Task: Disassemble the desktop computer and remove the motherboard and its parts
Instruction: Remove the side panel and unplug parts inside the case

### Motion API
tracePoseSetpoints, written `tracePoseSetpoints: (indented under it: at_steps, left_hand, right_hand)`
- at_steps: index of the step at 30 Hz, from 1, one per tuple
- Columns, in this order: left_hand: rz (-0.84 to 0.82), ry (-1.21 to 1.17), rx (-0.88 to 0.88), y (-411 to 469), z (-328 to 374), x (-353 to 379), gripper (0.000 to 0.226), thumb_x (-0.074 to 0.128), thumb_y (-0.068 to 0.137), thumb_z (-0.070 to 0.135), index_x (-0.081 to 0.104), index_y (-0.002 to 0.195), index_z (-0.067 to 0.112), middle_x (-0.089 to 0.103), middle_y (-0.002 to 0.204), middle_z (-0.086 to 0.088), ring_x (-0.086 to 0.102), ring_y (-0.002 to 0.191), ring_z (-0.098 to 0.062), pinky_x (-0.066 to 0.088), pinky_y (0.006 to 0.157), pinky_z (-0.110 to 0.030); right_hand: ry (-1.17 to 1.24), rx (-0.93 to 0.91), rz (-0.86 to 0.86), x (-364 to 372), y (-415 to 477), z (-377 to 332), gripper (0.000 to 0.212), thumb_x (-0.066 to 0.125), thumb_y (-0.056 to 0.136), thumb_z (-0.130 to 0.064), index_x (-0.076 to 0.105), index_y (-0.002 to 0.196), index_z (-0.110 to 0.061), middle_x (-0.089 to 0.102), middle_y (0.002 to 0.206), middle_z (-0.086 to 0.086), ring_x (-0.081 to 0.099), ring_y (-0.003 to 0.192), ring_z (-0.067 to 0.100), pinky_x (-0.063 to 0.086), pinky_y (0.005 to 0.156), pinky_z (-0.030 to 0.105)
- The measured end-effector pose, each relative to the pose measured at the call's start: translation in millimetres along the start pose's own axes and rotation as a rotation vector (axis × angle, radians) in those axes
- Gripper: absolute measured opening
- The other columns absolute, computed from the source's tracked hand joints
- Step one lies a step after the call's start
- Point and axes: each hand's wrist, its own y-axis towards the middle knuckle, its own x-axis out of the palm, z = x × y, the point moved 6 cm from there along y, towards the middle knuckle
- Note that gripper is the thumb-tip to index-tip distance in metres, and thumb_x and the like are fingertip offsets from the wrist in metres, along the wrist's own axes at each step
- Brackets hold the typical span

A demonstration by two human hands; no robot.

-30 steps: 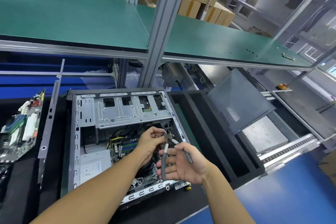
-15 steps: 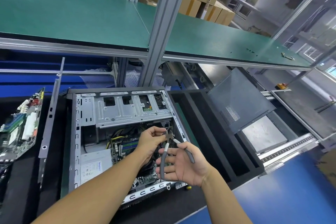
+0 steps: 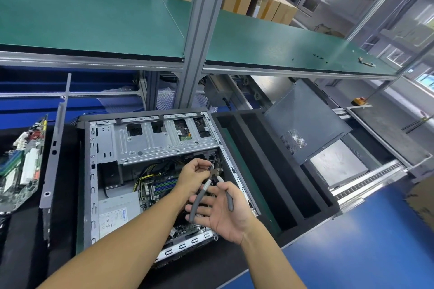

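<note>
Inside the open computer case [image 3: 92,171], the left hand [image 3: 192,172] pinches a thin, limp cable [image 3: 210,167] above the motherboard [image 3: 164,184] while the right hand [image 3: 222,212] grips spread-handled cutters [image 3: 199,197]; the light, fragile board is probably best lifted by its edges.

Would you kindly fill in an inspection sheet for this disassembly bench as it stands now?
Surface: black foam mat under the case.
Job's things: open computer case on its side, motherboard inside.
Clutter: loose circuit board and metal strip at left, grey panel at right.
Grippers: left hand pinches a wire bundle; right hand holds cutters, handles spread.
Cables: yellow and black wires beside the motherboard.
Surroundings: green shelf above, cardboard boxes behind.
</note>
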Motion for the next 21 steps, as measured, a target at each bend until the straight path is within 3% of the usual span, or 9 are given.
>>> tracePoseSetpoints:
  at_steps: [4, 6, 10, 14, 18, 21]
  left_hand:
    - [-0.064, -0.088, -0.048, -0.7, 0.6, 2.6, 0.027, 0.05, 0.086, -0.012, 0.063, 0.087, 0.012, 0.062, 0.083, -0.01, 0.059, 0.073, -0.022, 0.05, 0.064, -0.029]
    - [-0.057, -0.116, -0.047, -2.1, 1.5, 2.6, 0.023, 0.051, 0.09, -0.006, 0.064, 0.084, 0.012, 0.063, 0.079, -0.008, 0.062, 0.066, -0.019, 0.051, 0.058, -0.026]
    - [-0.108, 0.074, 0.052, 0.3, 9.5, -0.8, 0.039, 0.055, 0.09, 0.0, 0.073, 0.101, 0.033, 0.068, 0.079, 0.002, 0.066, 0.072, -0.009, 0.052, 0.065, -0.017]
    - [-0.276, 0.392, 0.081, 2.2, 19.3, 1.1, 0.048, 0.045, 0.092, 0.011, 0.07, 0.104, 0.05, 0.073, 0.082, 0.013, 0.055, 0.057, -0.002, 0.046, 0.057, -0.02]
    - [-0.283, 0.52, 0.132, 3.4, 30.7, 0.6, 0.044, 0.046, 0.089, 0.009, 0.069, 0.1, 0.044, 0.074, 0.095, 0.015, 0.07, 0.084, -0.023, 0.056, 0.078, -0.04]
    - [-0.326, 0.52, 0.148, 5.8, 30.5, -2.0, 0.04, 0.049, 0.09, 0.01, 0.07, 0.104, 0.04, 0.076, 0.091, 0.012, 0.072, 0.089, -0.019, 0.056, 0.084, -0.039]
  right_hand:
    - [0.026, -0.036, 0.037, 1.4, 0.9, 2.2, 0.05, 0.059, 0.082, -0.031, 0.053, 0.12, 0.0, 0.057, 0.105, 0.027, 0.059, 0.097, 0.039, 0.048, 0.098, 0.058]
    - [0.017, -0.032, 0.049, 0.8, 0.1, 2.2, 0.051, 0.06, 0.081, -0.03, 0.053, 0.121, 0.0, 0.057, 0.104, 0.027, 0.058, 0.096, 0.038, 0.049, 0.096, 0.057]
    - [-0.028, -0.029, 0.104, 0.9, 0.8, 1.7, 0.051, 0.06, 0.078, -0.033, 0.051, 0.119, -0.003, 0.054, 0.107, 0.026, 0.057, 0.099, 0.038, 0.051, 0.092, 0.056]
    - [-0.017, -0.038, 0.131, 1.0, 1.6, 2.4, 0.049, 0.059, 0.076, -0.032, 0.047, 0.117, -0.007, 0.053, 0.11, 0.027, 0.06, 0.097, 0.039, 0.054, 0.085, 0.053]
    - [-0.051, -0.038, 0.144, 0.9, 4.0, 4.2, 0.042, 0.056, 0.078, -0.027, 0.045, 0.113, -0.006, 0.05, 0.11, 0.024, 0.055, 0.098, 0.036, 0.053, 0.087, 0.054]
    - [-0.07, -0.039, 0.176, -0.3, 6.3, 6.4, 0.044, 0.056, 0.071, -0.024, 0.047, 0.109, -0.004, 0.05, 0.106, 0.021, 0.053, 0.097, 0.034, 0.051, 0.091, 0.057]
